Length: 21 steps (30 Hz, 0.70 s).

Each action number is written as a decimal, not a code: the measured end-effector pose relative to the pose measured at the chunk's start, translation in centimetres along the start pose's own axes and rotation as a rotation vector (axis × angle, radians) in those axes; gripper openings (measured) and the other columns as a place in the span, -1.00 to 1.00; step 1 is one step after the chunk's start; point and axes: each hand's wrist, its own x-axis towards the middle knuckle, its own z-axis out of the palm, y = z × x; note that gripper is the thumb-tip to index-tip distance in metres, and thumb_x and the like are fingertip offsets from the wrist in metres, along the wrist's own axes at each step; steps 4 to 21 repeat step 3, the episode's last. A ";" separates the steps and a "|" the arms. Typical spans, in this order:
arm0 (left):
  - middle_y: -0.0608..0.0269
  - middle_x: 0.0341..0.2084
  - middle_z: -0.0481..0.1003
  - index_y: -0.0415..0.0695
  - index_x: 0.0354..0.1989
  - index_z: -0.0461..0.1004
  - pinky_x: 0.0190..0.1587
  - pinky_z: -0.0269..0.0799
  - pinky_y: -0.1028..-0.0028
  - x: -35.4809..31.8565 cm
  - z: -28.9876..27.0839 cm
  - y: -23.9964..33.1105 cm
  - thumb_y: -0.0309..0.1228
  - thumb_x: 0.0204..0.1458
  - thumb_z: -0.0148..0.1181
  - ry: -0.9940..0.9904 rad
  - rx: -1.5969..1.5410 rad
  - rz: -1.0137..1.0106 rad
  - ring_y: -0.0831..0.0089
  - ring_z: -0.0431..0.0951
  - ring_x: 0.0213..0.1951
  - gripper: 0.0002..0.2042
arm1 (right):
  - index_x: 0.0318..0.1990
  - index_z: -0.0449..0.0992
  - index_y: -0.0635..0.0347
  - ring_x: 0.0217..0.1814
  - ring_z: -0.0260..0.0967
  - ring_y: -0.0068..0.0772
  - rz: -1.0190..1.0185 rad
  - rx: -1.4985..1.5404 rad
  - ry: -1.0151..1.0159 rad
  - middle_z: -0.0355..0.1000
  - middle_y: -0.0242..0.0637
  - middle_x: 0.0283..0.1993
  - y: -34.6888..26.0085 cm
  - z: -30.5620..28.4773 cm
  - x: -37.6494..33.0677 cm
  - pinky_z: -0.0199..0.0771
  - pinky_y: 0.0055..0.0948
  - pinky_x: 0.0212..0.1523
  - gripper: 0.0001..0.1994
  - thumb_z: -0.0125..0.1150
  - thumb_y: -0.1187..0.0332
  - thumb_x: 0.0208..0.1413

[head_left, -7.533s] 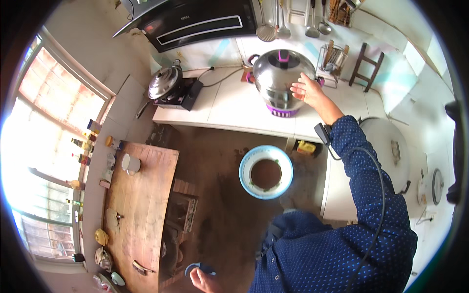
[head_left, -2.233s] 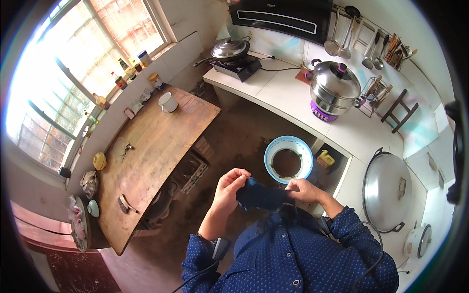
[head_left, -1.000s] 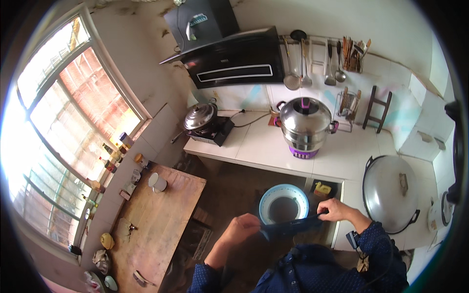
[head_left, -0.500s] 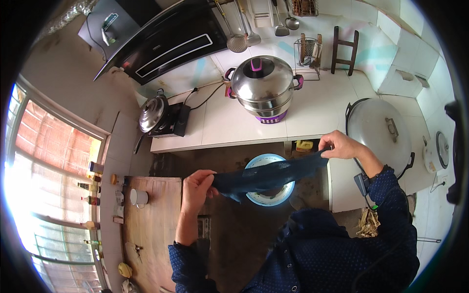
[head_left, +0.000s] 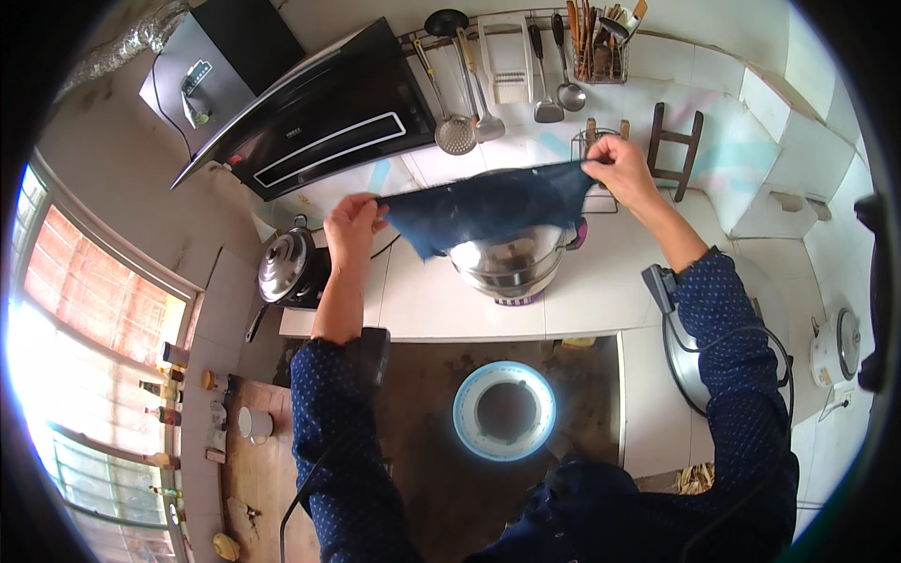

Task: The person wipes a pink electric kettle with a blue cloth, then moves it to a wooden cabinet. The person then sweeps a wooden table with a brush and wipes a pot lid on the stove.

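Note:
A dark blue cloth (head_left: 488, 202) is stretched between my two raised hands, its lower edge hanging loose. My left hand (head_left: 352, 228) pinches one top corner, and my right hand (head_left: 619, 172) pinches the opposite corner. Behind the cloth stands a steel steamer pot (head_left: 502, 272) on the white counter; its lid is mostly covered from sight. I cannot tell whether the cloth touches the lid. Below, on the floor, a blue-rimmed white basin (head_left: 505, 451) has dark water in it.
At the left a lidded pan (head_left: 283, 267) sits on a burner. A large lidded wok (head_left: 690, 361) is partly behind my right arm. Ladles and spatulas (head_left: 457, 134) hang on the back wall beside the black range hood (head_left: 328, 122). A mug (head_left: 253, 424) stands on the wooden table (head_left: 272, 488).
Both hands have lifted the cloth up and forward, from above the basin to in front of the steamer pot. The view has tilted upward, and the basin now shows uncovered.

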 end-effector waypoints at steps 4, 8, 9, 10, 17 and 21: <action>0.09 -0.11 0.65 -0.33 0.04 0.58 -0.11 0.72 0.37 4.0 1.6 -1.5 -0.58 0.30 0.17 0.028 -0.037 0.019 0.23 0.73 -0.05 -0.81 | -0.29 0.58 0.29 -0.32 0.44 -0.64 -0.087 -0.070 0.085 0.56 -0.40 -0.36 0.6 0.6 4.0 0.48 -0.53 -0.26 -0.85 0.46 0.54 0.03; 0.09 -0.11 0.65 -0.33 0.04 0.58 -0.11 0.72 0.37 4.0 1.6 -1.5 -0.58 0.30 0.17 0.028 -0.037 0.019 0.23 0.73 -0.05 -0.81 | -0.29 0.58 0.29 -0.32 0.44 -0.64 -0.087 -0.070 0.085 0.56 -0.40 -0.36 0.6 0.6 4.0 0.48 -0.53 -0.26 -0.85 0.46 0.54 0.03; 0.09 -0.11 0.65 -0.33 0.04 0.58 -0.11 0.72 0.37 4.0 1.6 -1.5 -0.58 0.30 0.17 0.028 -0.037 0.019 0.23 0.73 -0.05 -0.81 | -0.29 0.58 0.29 -0.32 0.44 -0.64 -0.087 -0.070 0.085 0.56 -0.40 -0.36 0.6 0.6 4.0 0.48 -0.53 -0.26 -0.85 0.46 0.54 0.03; 0.09 -0.11 0.65 -0.33 0.04 0.58 -0.11 0.72 0.37 4.0 1.6 -1.5 -0.58 0.30 0.17 0.028 -0.037 0.019 0.23 0.73 -0.05 -0.81 | -0.29 0.58 0.29 -0.32 0.44 -0.64 -0.087 -0.070 0.085 0.56 -0.40 -0.36 0.6 0.6 4.0 0.48 -0.53 -0.26 -0.85 0.46 0.54 0.03; 0.09 -0.11 0.65 -0.33 0.04 0.58 -0.11 0.72 0.37 4.0 1.6 -1.5 -0.58 0.30 0.17 0.028 -0.037 0.019 0.23 0.73 -0.05 -0.81 | -0.29 0.58 0.29 -0.32 0.44 -0.64 -0.087 -0.070 0.085 0.56 -0.40 -0.36 0.6 0.6 4.0 0.48 -0.53 -0.26 -0.85 0.46 0.54 0.03; 0.09 -0.11 0.65 -0.33 0.04 0.58 -0.11 0.72 0.37 4.0 1.6 -1.5 -0.58 0.30 0.17 0.028 -0.037 0.019 0.23 0.73 -0.05 -0.81 | -0.29 0.58 0.29 -0.32 0.44 -0.64 -0.087 -0.070 0.085 0.56 -0.40 -0.36 0.6 0.6 4.0 0.48 -0.53 -0.26 -0.85 0.46 0.54 0.03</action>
